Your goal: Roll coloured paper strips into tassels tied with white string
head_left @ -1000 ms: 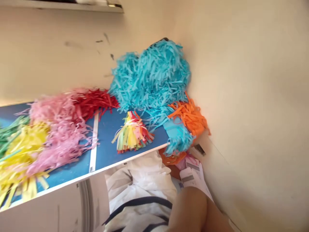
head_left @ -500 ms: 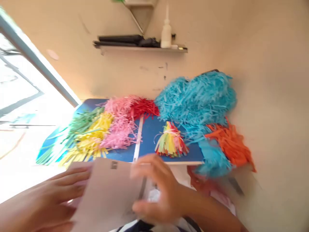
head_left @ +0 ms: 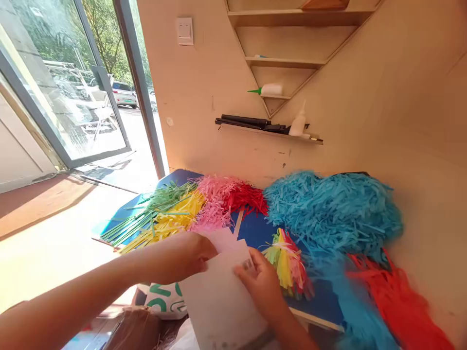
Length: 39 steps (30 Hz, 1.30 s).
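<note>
Both my hands hold a pale paper sheet (head_left: 222, 296) upright in front of the blue table (head_left: 259, 233). My left hand (head_left: 189, 257) pinches its upper left edge, fingers closed. My right hand (head_left: 260, 284) grips its right edge, thumb on the front. Just past the sheet lies a small multicoloured tassel (head_left: 286, 260) of paper strips. Piles of shredded paper cover the table: green (head_left: 160, 204), yellow (head_left: 171, 223), pink (head_left: 215, 199), red (head_left: 246, 197), a big blue heap (head_left: 335, 209) and orange strips (head_left: 394, 301) at the right.
A wall shelf (head_left: 270, 129) carries black strips and a white glue bottle (head_left: 298, 124); a second bottle (head_left: 268, 89) lies on the shelf above. Glass doors (head_left: 73, 87) stand at the left. A white and green bag (head_left: 166, 299) sits below the table edge. The wall is close on the right.
My view has swung up from my lap and the table corner to the whole table and wall. Both hands have come into view and taken hold of the pale sheet.
</note>
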### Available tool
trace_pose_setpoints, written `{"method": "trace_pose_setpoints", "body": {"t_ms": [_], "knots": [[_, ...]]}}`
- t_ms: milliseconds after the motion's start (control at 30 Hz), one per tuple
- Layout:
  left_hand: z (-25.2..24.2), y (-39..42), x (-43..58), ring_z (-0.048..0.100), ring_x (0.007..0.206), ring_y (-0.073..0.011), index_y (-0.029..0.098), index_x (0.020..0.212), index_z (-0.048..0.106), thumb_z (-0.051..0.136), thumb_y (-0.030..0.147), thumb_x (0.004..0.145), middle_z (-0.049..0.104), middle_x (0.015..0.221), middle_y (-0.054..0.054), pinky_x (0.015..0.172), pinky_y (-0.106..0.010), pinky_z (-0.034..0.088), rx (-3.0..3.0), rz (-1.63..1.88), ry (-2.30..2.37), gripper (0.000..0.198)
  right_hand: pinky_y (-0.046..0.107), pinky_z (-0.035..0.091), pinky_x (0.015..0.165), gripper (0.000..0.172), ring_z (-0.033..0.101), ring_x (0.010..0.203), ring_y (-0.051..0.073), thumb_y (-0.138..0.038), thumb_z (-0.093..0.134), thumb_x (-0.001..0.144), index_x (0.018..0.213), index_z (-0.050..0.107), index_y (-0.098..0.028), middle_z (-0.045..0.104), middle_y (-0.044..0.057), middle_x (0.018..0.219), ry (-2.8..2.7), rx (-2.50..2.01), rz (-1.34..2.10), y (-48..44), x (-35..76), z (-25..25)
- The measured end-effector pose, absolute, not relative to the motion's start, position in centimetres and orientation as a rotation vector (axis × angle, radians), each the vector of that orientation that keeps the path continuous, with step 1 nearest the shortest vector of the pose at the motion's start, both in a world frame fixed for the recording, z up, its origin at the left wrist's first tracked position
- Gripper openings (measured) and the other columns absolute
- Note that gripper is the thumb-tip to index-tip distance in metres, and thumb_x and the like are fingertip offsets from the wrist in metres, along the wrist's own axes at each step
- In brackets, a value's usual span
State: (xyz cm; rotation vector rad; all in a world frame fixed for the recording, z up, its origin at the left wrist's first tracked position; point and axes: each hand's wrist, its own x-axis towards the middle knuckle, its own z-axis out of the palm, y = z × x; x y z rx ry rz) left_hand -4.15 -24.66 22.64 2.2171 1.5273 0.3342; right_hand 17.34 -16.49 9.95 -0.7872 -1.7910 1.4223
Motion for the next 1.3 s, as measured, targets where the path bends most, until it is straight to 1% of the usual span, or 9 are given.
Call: {"method": "trace_pose_setpoints", "body": {"t_ms": [100, 200, 333, 500, 667, 767, 900, 1067, 1300], "knots": [[20.9, -23.5, -3.1, 0.061, 0.073, -0.0161, 0.018, 0.085, 0.072, 0.049, 0.034, 0.087, 0.071, 0.082, -0.002, 0.062, -0.023, 0.044, 1.849, 0.41, 1.587, 0.028, 0.031, 0.055, 0.078, 0.039, 0.068, 0.092, 0.023, -0.032, 0.065, 0.085, 0.121, 0.06, -0.019, 0.071, 0.007, 0.105, -1.786, -0.885, 1.119, -17.7, 18.0, 9.2], [19.4, -22.6, -1.9, 0.058, 0.072, -0.0163, 0.016, 0.081, 0.069, 0.053, 0.042, 0.083, 0.068, 0.079, -0.002, 0.061, -0.023, 0.043, 1.598, 0.493, 1.559, 0.031, 0.038, 0.053, 0.084, 0.047, 0.065, 0.101, 0.026, -0.028, 0.068, 0.085, 0.13, 0.055, -0.022, 0.067, 0.01, 0.116, -1.772, -0.818, 0.52, -18.3, 18.8, 8.1], [18.4, -21.8, -0.5, 0.045, 0.06, -0.0126, 0.016, 0.071, 0.062, 0.061, 0.048, 0.072, 0.053, 0.065, 0.001, 0.053, -0.024, 0.033, 1.438, 0.496, 1.512, 0.032, 0.042, 0.047, 0.087, 0.033, 0.061, 0.098, 0.026, -0.02, 0.066, 0.089, 0.121, 0.061, -0.024, 0.066, 0.009, 0.105, -1.834, -0.556, -0.037, -18.7, 19.6, 7.7], [17.8, -21.2, 1.0, 0.03, 0.053, -0.0095, 0.017, 0.062, 0.053, 0.058, 0.049, 0.072, 0.036, 0.056, 0.005, 0.05, -0.026, 0.021, 1.397, 0.465, 1.409, 0.034, 0.041, 0.05, 0.078, 0.025, 0.062, 0.091, 0.024, -0.022, 0.059, 0.094, 0.119, 0.063, -0.021, 0.064, 0.009, 0.099, -1.971, -0.519, 0.074, -18.7, 19.8, 8.4], [16.8, -20.5, 2.2, 0.028, 0.053, -0.0092, 0.015, 0.068, 0.063, 0.056, 0.035, 0.067, 0.036, 0.056, 0.005, 0.051, -0.027, 0.018, 1.373, 0.436, 1.328, 0.022, 0.034, 0.051, 0.068, 0.023, 0.06, 0.079, 0.019, -0.006, 0.057, 0.091, 0.108, 0.064, -0.019, 0.064, 0.005, 0.085, -1.853, -0.391, 0.125, -18.5, 20.1, 8.6], [16.1, -20.3, 2.5, 0.027, 0.052, -0.0086, 0.014, 0.073, 0.067, 0.055, 0.028, 0.062, 0.039, 0.055, 0.005, 0.051, -0.026, 0.016, 1.367, 0.385, 1.321, 0.022, 0.036, 0.053, 0.07, 0.016, 0.061, 0.081, 0.02, -0.016, 0.057, 0.094, 0.108, 0.064, -0.019, 0.065, 0.007, 0.089, -1.922, -0.373, 0.189, -18.5, 20.9, 8.5], [16.1, -19.9, 3.0, 0.036, 0.055, -0.0099, 0.013, 0.079, 0.071, 0.057, 0.032, 0.062, 0.053, 0.062, 0.002, 0.054, -0.025, 0.022, 1.315, 0.386, 1.288, 0.029, 0.037, 0.055, 0.075, 0.025, 0.062, 0.089, 0.021, -0.017, 0.059, 0.094, 0.118, 0.061, -0.02, 0.065, 0.008, 0.098, -1.928, -0.395, 0.213, -18.6, 21.8, 7.8], [16.7, -19.5, 4.1, 0.032, 0.056, -0.0099, 0.013, 0.069, 0.069, 0.056, 0.032, 0.058, 0.045, 0.056, 0.004, 0.055, -0.027, 0.02, 1.287, 0.402, 1.27, 0.026, 0.035, 0.054, 0.071, 0.028, 0.062, 0.084, 0.019, -0.011, 0.059, 0.091, 0.117, 0.062, -0.023, 0.065, 0.006, 0.094, -1.877, -0.366, 0.201, -18.5, 22.2, 6.7], [16.3, -19.2, 4.3, 0.032, 0.053, -0.0089, 0.013, 0.069, 0.066, 0.056, 0.026, 0.057, 0.045, 0.055, 0.005, 0.051, -0.026, 0.017, 1.334, 0.374, 1.349, 0.02, 0.036, 0.056, 0.075, 0.016, 0.063, 0.086, 0.021, -0.028, 0.062, 0.092, 0.106, 0.061, -0.02, 0.063, 0.007, 0.093, -1.768, -0.523, 0.347, -18.5, 22.8, 6.9]]}}
